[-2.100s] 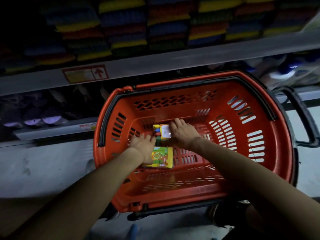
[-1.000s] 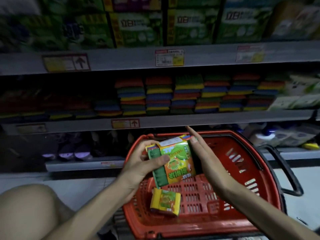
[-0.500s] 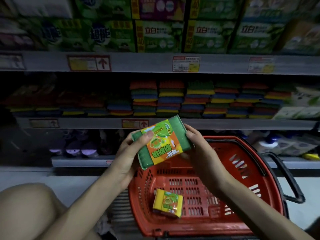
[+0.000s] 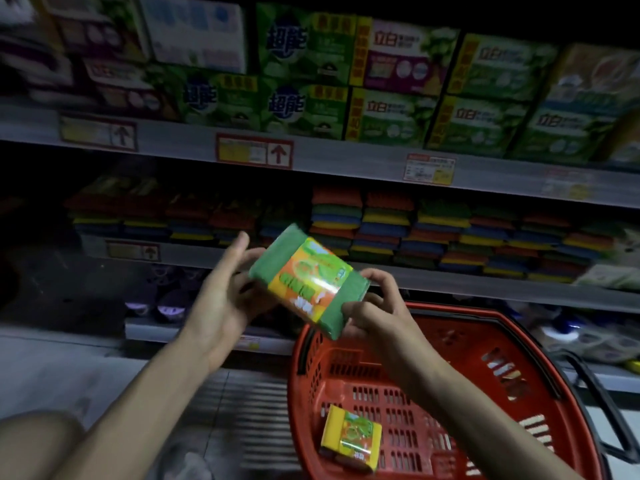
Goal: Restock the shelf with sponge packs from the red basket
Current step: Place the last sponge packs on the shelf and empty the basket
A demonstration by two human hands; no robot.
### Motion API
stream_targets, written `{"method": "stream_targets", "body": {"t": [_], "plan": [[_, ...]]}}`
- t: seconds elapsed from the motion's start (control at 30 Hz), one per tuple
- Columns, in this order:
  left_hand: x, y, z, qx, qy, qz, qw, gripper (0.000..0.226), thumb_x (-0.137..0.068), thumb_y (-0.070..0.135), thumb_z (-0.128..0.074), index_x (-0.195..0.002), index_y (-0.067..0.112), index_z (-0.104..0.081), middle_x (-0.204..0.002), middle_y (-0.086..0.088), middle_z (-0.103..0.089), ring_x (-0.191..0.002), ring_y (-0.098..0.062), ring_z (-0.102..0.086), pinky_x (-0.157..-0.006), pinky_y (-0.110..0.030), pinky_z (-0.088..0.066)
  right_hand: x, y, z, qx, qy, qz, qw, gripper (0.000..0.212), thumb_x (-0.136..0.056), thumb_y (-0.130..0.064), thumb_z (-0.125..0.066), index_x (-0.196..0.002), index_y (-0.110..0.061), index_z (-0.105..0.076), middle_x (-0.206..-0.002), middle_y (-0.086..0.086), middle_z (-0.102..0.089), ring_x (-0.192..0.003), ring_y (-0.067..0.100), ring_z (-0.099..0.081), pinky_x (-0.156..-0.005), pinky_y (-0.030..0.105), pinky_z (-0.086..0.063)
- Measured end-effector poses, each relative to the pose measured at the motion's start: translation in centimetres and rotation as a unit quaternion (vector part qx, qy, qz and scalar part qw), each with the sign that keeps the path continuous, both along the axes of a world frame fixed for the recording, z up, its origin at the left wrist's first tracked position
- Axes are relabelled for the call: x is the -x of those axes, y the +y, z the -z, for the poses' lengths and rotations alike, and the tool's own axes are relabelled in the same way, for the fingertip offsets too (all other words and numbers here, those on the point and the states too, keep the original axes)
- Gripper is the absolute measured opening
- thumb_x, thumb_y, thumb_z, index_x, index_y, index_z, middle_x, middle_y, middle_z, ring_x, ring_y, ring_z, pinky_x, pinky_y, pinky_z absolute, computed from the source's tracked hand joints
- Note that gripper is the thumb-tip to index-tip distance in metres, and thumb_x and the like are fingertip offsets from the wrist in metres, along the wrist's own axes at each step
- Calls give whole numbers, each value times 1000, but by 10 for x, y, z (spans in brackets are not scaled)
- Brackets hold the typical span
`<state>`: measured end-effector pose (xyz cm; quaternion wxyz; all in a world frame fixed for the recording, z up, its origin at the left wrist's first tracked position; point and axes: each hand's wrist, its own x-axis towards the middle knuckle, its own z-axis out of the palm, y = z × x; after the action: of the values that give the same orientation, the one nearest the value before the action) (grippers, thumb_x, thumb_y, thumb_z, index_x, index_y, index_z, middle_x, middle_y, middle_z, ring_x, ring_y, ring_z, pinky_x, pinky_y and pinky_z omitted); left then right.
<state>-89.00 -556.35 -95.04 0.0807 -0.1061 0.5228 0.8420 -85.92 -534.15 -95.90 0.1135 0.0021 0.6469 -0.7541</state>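
A green sponge pack (image 4: 308,277) with an orange label is held in the air in front of the middle shelf. My left hand (image 4: 225,289) grips its upper left end. My right hand (image 4: 375,306) pinches its lower right end. Below and to the right stands the red basket (image 4: 540,362) on the floor. One yellow sponge pack (image 4: 350,436) lies on the basket's bottom. The middle shelf (image 4: 450,284) holds stacks of coloured sponge packs (image 4: 388,223).
The upper shelf (image 4: 346,162) carries green boxes (image 4: 391,116) and price tags. A lower shelf holds dark purple items (image 4: 166,299). The basket's black handle (image 4: 599,403) sticks out on the right. My knee (image 4: 34,445) is at the lower left.
Both hands have lifted the green pack up from above the basket toward the middle shelf and tilted it. The view has tipped upward. The yellow pack stays in the basket.
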Motion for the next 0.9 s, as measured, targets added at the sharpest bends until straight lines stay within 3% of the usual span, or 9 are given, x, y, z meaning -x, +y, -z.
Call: {"method": "stream_targets", "body": {"t": [0.1, 0.2, 0.4, 0.5, 0.6, 0.67, 0.73, 0.8, 0.9], "plan": [[-7, -9, 11, -2, 18, -67, 998, 49, -86, 53, -69, -118, 16, -65, -102, -8, -74, -96, -22, -72, -90, -41, -57, 10, -24, 7, 57, -3, 67, 996, 61, -69, -17, -81, -121, -22, -49, -122, 21, -64, -97, 38, -73, -77, 35, -59], [-20, -10, 18, 74, 42, -68, 994, 42, -85, 51, -75, -112, 20, -64, -116, -12, -73, -111, -27, -71, -90, -42, -59, 19, -48, 12, 40, 27, 112, 992, 61, -73, -18, -82, -121, -17, -45, -125, 21, -61, -103, 42, -72, -80, 36, -62], [-29, -6, 26, 156, 94, -76, 980, 35, -92, 20, -70, -124, 25, -58, -120, 3, -72, -103, -7, -73, -89, -38, -60, 30, -88, 21, -5, 80, 145, 986, 52, -79, -23, -89, -113, -20, -49, -122, 19, -62, -101, 26, -74, -86, 44, -63], [-26, -11, 28, 141, 96, -99, 980, 38, -95, 11, -67, -129, 27, -59, -124, 5, -72, -107, -4, -72, -90, -31, -60, 30, -101, 20, -46, 110, 152, 981, 46, -84, -22, -85, -115, -18, -52, -114, 10, -69, -90, 14, -75, -80, 32, -62], [-21, -13, 24, 151, 118, -113, 975, 41, -97, 10, -65, -130, 33, -59, -116, 11, -76, -108, -3, -71, -94, -28, -58, 29, -112, 22, -95, 152, 153, 972, 36, -89, -29, -79, -117, -25, -57, -112, -4, -70, -102, 11, -70, -86, 30, -57], [-13, -15, 21, 166, 124, -126, 970, 43, -98, 9, -65, -131, 35, -58, -107, 20, -77, -102, 1, -71, -91, -24, -58, 29, -116, 23, -140, 178, 171, 959, 30, -93, -30, -75, -120, -27, -62, -122, -9, -61, -110, 1, -63, -85, 15, -51], [-3, -18, 21, 177, 123, -148, 965, 46, -98, 9, -65, -136, 34, -59, -116, 10, -75, -100, 0, -72, -90, -22, -56, 31, -119, 22, -160, 192, 183, 951, 27, -95, -27, -71, -122, -27, -65, -126, -9, -54, -111, -3, -59, -84, 8, -48], [6, -20, 19, 193, 131, -154, 960, 50, -99, 12, -65, -141, 37, -58, -135, -2, -64, -104, -2, -71, -88, -17, -54, 32, -124, 22, -153, 190, 175, 954, 32, -98, -26, -68, -129, -29, -64, -128, -12, -58, -115, -3, -59, -91, 13, -50], [13, -17, 15, 184, 142, -161, 959, 53, -100, 9, -62, -144, 36, -55, -133, 0, -66, -104, 2, -70, -82, -10, -51, 33, -130, 21, -129, 176, 169, 961, 39, -99, -23, -66, -136, -32, -61, -129, -18, -63, -121, -1, -59, -103, 28, -52]]}}
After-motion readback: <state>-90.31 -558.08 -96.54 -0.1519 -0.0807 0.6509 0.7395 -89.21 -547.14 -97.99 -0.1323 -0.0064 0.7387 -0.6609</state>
